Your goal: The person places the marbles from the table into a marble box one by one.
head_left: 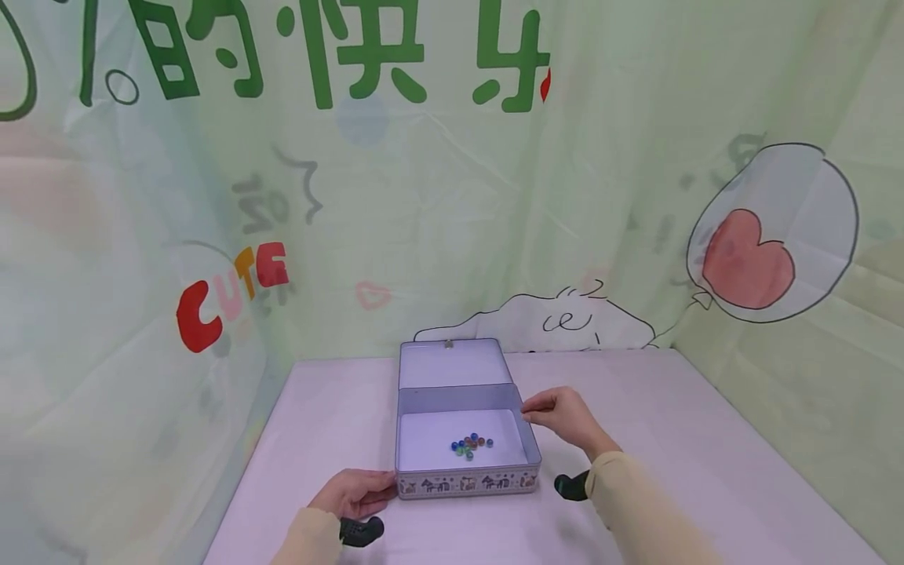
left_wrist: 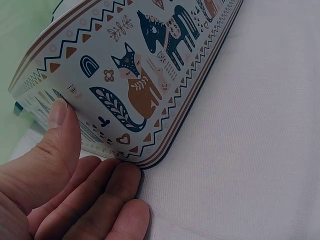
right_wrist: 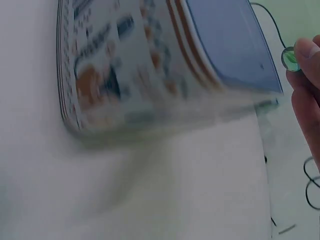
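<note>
An open tin box [head_left: 468, 482] with animal patterns on its sides stands on the table, its lid [head_left: 455, 365] tipped back. Several small glass marbles [head_left: 474, 445], blue, green and brownish, lie together on its floor. My left hand [head_left: 359, 493] rests at the box's front left corner; in the left wrist view the thumb [left_wrist: 64, 132] lies against the side and the other fingers meet the bottom edge. Over the box's right rim is my right hand [head_left: 565, 416], its thumb and finger pinching a green marble [right_wrist: 290, 59], which shows clearly in the right wrist view.
A pale cloth-covered table [head_left: 339, 416] carries the box. Printed curtains [head_left: 424, 235] hang behind it and on both sides. Each wrist wears a black device [head_left: 362, 532]. Dark cables [right_wrist: 310, 185] show beyond the table edge in the right wrist view.
</note>
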The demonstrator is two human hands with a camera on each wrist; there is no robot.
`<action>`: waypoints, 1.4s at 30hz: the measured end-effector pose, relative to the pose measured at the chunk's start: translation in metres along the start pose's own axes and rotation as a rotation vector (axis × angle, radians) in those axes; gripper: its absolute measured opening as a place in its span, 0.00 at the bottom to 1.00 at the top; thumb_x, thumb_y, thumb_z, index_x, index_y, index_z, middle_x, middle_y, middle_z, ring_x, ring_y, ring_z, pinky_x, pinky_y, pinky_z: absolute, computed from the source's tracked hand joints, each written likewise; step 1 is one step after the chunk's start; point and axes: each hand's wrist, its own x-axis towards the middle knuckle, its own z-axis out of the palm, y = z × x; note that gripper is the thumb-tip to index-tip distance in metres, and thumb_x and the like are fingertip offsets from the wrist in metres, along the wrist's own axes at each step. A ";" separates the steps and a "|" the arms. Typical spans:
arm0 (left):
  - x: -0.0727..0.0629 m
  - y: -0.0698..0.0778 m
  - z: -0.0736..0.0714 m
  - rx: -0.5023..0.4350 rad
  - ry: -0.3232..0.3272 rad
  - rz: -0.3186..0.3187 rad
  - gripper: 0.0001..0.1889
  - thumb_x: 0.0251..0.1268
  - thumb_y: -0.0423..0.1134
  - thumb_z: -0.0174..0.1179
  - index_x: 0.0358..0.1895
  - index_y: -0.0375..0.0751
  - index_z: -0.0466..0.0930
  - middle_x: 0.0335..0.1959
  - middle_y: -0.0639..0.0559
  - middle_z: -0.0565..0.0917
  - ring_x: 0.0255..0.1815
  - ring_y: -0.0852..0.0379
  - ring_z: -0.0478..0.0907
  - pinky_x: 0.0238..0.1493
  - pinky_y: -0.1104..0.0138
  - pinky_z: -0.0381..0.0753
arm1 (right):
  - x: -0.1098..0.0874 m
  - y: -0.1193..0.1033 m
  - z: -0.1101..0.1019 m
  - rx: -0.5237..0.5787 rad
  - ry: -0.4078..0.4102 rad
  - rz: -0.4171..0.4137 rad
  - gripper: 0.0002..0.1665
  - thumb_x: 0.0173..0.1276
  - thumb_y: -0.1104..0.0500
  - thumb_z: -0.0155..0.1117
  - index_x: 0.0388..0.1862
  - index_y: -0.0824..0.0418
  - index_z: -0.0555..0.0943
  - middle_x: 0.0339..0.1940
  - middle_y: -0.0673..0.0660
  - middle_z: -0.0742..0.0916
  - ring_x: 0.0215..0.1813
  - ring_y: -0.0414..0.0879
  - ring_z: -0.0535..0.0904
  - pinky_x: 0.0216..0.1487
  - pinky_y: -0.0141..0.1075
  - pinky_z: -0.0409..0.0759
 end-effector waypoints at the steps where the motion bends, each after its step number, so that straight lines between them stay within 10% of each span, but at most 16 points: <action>1: 0.000 0.000 0.000 -0.002 -0.001 -0.001 0.12 0.67 0.32 0.68 0.50 0.28 0.86 0.42 0.38 0.91 0.41 0.52 0.90 0.52 0.56 0.89 | 0.002 -0.002 0.005 0.007 -0.005 -0.005 0.08 0.65 0.66 0.73 0.43 0.62 0.90 0.40 0.54 0.91 0.42 0.44 0.87 0.52 0.44 0.89; 12: 0.001 -0.001 0.003 -0.006 -0.001 -0.008 0.13 0.67 0.32 0.68 0.50 0.27 0.86 0.41 0.38 0.91 0.40 0.52 0.90 0.52 0.56 0.90 | 0.009 -0.023 0.044 0.022 -0.071 -0.059 0.06 0.64 0.65 0.75 0.38 0.57 0.91 0.38 0.51 0.91 0.40 0.42 0.87 0.49 0.39 0.90; 42: 0.005 -0.001 0.006 -0.009 -0.018 -0.009 0.10 0.67 0.32 0.68 0.48 0.30 0.87 0.41 0.38 0.91 0.40 0.52 0.90 0.51 0.56 0.90 | 0.003 -0.027 0.039 0.019 -0.042 -0.026 0.06 0.65 0.66 0.73 0.38 0.57 0.91 0.36 0.50 0.91 0.39 0.42 0.87 0.50 0.41 0.90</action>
